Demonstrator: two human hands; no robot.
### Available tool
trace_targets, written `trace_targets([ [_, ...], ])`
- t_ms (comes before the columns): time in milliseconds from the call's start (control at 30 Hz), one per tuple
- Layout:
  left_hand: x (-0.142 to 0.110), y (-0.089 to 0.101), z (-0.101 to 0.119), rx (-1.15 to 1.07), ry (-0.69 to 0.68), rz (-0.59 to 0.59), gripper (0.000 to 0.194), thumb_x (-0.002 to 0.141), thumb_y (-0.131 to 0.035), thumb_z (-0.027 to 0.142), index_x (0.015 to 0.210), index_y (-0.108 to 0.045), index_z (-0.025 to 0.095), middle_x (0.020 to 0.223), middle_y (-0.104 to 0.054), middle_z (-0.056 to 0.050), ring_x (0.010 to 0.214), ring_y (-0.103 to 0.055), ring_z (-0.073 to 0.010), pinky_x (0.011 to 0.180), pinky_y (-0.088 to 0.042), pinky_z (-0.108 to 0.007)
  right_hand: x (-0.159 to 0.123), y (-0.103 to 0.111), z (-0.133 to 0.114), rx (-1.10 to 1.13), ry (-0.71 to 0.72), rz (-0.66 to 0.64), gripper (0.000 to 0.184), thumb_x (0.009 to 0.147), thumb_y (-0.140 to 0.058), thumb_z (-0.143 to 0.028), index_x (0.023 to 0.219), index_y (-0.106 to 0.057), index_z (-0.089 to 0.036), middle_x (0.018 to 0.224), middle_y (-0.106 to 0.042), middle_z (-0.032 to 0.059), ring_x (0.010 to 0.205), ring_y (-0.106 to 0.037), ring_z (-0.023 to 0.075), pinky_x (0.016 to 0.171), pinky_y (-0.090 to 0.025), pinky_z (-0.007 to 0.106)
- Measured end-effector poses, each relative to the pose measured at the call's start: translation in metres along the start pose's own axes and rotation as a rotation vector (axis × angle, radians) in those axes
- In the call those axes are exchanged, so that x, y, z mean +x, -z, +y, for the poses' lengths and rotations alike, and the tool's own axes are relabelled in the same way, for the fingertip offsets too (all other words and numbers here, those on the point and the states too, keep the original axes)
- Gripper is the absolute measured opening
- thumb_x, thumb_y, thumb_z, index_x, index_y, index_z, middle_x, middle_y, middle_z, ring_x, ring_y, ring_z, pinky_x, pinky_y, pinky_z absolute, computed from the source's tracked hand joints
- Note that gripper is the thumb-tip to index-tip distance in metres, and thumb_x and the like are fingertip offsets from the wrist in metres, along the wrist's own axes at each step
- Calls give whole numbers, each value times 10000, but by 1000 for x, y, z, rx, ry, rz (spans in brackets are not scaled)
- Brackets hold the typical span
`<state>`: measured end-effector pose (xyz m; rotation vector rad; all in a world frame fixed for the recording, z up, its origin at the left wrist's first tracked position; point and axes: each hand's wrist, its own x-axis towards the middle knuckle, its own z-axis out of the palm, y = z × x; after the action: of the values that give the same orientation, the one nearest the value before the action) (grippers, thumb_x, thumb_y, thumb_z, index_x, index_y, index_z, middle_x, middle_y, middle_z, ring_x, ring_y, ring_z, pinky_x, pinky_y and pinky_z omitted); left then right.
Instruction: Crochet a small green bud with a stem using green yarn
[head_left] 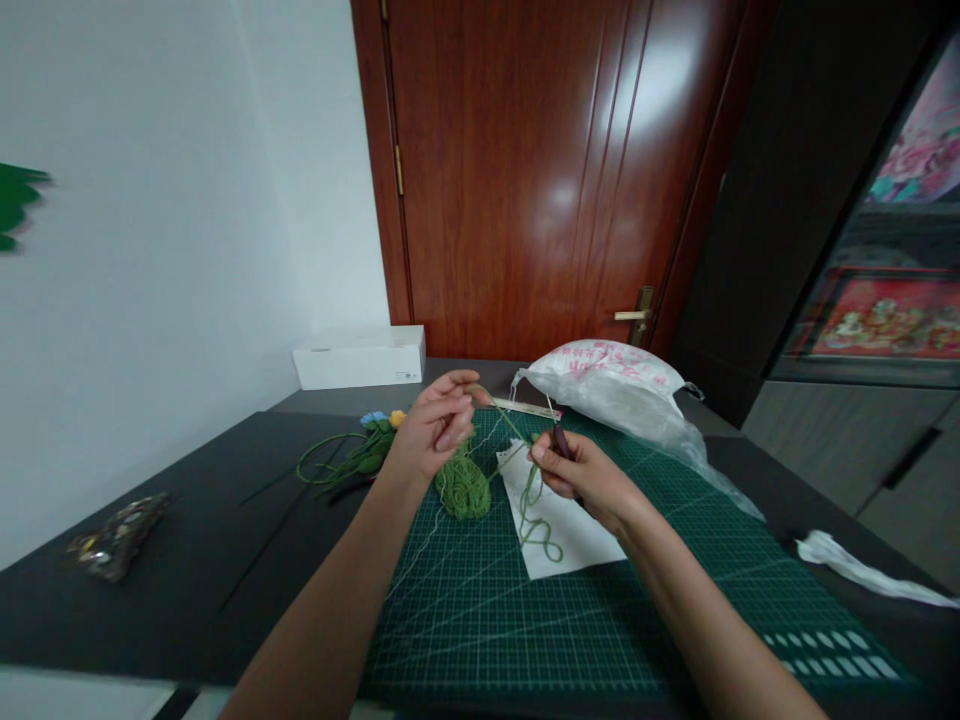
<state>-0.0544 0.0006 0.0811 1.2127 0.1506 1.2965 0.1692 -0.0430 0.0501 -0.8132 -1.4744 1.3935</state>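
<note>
Green yarn ball (463, 488) just below the left fingers (450, 412) (strand (501, 418) running up)

The door (525, 170) is glossy varnished wood, the cutting mat (600, 620) matt plastic, the green yarn (463, 487) rough fibre.

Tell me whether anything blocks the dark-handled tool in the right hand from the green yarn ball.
Nothing solid does: between the dark-handled tool in the right hand and the green yarn ball, only a green yarn strand crosses, above the white paper.
</note>
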Motion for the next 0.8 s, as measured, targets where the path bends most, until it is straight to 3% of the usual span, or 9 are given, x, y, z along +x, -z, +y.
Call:
trace_targets([
  [133, 4, 14, -3, -60, -58, 111, 277, 808, -558, 5, 989, -704, 155, 783, -745, -14, 313, -341, 13, 317, -255, -127, -2, 9, 1, 26, -15, 7, 472, 700, -836, -562, 784, -570, -181, 535, -403, -101, 427, -281, 39, 432, -128, 225],
  [233, 4, 16, -2, -71, -53, 127, 290, 796, -547, -2, 994, -692, 153, 777, -734, -7, 322, -359, 6, 323, -273, -126, -3, 11, 2, 27, -22, 4, 465, 711, -828, -563, 788, -594, -168, 546, -415, -92, 421, -282, 36, 430, -124, 226],
  [367, 1, 5, 1, -40, -3, 64, 301, 828, -549, 12, 1065, -686, 138, 888, -772, -70, 316, -387, 0, 328, -306, -143, -3, 3, 5, 24, 8, 38, 492, 728, -813, -562, 967, -638, -170, 604, -446, -88, 419, -288, 38, 422, -138, 224],
  [500, -2, -9, 3, -22, 58, -48, 276, 827, -596, 48, 1071, -687, 138, 873, -776, -89, 284, -382, 0, 297, -251, -144, 0, -15, 12, 13, 58, 95, 548, 731, -803, -556, 1114, -640, -200, 767, -538, -48, 448, -319, 37, 417, -184, 225],
  [567, -4, -16, 4, -21, 87, -101, 285, 813, -619, 59, 1077, -686, 142, 878, -778, -100, 271, -379, 2, 285, -226, -143, 3, -24, 17, -12, 82, 122, 506, 721, -818, -531, 1079, -672, -204, 815, -575, -23, 494, -367, 56, 432, -221, 227],
  [667, -5, -20, 4, -12, 135, -144, 292, 811, -636, 71, 1091, -689, 135, 887, -781, -121, 258, -375, 1, 274, -211, -147, 8, -33, 26, -50, 115, 162, 390, 674, -864, -483, 865, -696, -188, 747, -583, -13, 554, -410, 88, 478, -271, 235],
  [800, -3, -13, 3, -23, 96, -56, 321, 802, -617, 56, 1109, -684, 122, 876, -774, -110, 267, -335, 12, 273, -208, -141, 8, -35, 33, -61, 140, 216, 392, 663, -869, -491, 758, -623, -202, 604, -476, -57, 520, -343, 90, 481, -228, 241],
])
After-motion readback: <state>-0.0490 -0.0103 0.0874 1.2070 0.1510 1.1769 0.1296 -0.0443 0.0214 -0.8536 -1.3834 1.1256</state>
